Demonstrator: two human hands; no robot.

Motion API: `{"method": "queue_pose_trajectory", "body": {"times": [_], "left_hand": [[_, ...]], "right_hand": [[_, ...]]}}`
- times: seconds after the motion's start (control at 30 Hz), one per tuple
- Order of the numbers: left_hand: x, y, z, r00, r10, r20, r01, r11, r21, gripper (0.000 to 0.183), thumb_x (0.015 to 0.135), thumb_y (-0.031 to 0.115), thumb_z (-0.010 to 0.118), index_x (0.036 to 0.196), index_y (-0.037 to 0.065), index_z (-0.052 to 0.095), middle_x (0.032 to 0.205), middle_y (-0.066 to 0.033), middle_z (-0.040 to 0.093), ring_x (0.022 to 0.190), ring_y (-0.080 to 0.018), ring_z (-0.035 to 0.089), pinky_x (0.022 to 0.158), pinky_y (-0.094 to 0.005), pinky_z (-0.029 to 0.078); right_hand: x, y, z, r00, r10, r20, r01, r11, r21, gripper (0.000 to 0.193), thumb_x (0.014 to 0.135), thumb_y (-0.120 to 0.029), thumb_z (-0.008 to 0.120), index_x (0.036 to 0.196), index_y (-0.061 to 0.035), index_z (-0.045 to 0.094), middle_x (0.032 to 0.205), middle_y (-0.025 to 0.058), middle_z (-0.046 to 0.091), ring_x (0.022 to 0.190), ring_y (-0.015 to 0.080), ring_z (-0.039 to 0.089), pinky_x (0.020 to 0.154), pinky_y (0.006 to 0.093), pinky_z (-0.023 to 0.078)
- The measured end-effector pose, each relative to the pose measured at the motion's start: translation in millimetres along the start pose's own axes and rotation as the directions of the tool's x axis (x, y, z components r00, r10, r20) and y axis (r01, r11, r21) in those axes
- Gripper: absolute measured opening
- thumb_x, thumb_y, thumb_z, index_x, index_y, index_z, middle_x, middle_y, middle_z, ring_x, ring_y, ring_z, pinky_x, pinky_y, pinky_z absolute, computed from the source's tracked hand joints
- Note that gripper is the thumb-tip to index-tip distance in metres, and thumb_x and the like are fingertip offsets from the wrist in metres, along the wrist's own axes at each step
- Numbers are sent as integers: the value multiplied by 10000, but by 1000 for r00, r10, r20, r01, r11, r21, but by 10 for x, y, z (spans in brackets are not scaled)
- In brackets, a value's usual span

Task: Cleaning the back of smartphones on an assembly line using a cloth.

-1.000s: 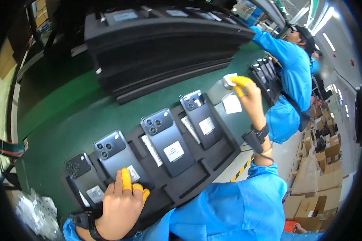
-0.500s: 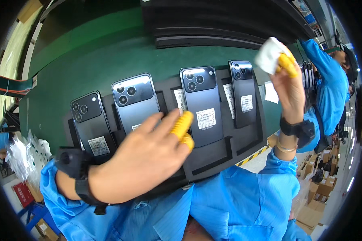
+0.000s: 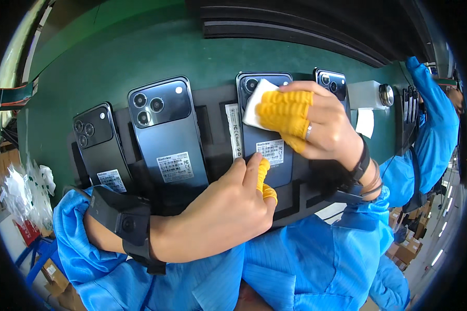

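Several dark blue smartphones lie back up in a black foam tray, with white labels on their backs. My right hand, with yellow finger cots on, grips a folded white cloth. It presses this against the camera area of the third phone from the left, partly hiding the lenses. Lower down on that phone, my left hand lies with its fingertips at the label's edge, holding nothing. Left of it are the second phone and a leftmost phone. A rightmost phone is partly covered by my right hand.
Past the tray on the green table are a white bottle with a metal cap and white paper. Black slabs line the far side. A co-worker's blue sleeve is at right; clear plastic bags hang at left.
My right hand has come down and left, bringing the cloth from the air onto the third phone. My left hand has shifted right onto the same phone, uncovering the second phone's label.
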State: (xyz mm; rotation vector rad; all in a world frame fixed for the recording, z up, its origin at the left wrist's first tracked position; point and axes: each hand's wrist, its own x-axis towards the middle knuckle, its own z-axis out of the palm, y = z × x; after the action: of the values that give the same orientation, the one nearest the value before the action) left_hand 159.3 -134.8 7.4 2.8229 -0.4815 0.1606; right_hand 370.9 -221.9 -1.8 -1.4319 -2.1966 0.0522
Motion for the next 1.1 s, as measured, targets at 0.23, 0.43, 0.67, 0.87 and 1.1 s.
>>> {"method": "queue_pose_trajectory", "body": {"times": [0.23,0.43,0.67,0.87,1.1], "left_hand": [[-15,-16,-12,1000,-1,14,1,999,-40,140,680,147,604,703,11,626,870,-235,655,1002,-317,603,821,-347,480],[-27,-42,-12,1000,-17,3,17,994,-108,135,677,144,601,699,12,622,897,-226,657,999,-310,602,821,-341,480],[-53,-32,-2,1000,-23,-11,22,997,-76,125,680,137,595,694,15,619,907,-221,658,999,-304,602,808,-334,479],[-37,-29,14,1000,5,-8,-5,999,-47,127,682,142,600,690,16,619,912,-223,659,995,-296,605,787,-323,479],[-51,-39,11,1000,-9,-15,8,997,-74,130,676,142,596,698,16,617,906,-222,659,997,-296,602,782,-322,480]], "right_hand": [[124,112,-112,948,126,-292,-178,971,-161,183,651,-5,703,828,-14,656,885,116,679,807,274,652,861,400,495],[73,58,29,1000,3,5,-3,999,-33,262,582,17,702,840,16,656,848,148,644,863,351,639,830,452,514],[114,45,-109,981,97,-168,-112,990,-82,219,638,16,668,854,-18,659,870,103,675,815,296,643,836,396,500],[102,-39,92,1000,26,-15,-28,996,-81,238,617,5,720,845,29,653,889,153,649,909,363,639,843,451,516],[147,-21,213,980,-136,-145,116,984,-139,111,537,-52,635,643,-20,620,641,73,572,656,222,617,869,430,526]]}}
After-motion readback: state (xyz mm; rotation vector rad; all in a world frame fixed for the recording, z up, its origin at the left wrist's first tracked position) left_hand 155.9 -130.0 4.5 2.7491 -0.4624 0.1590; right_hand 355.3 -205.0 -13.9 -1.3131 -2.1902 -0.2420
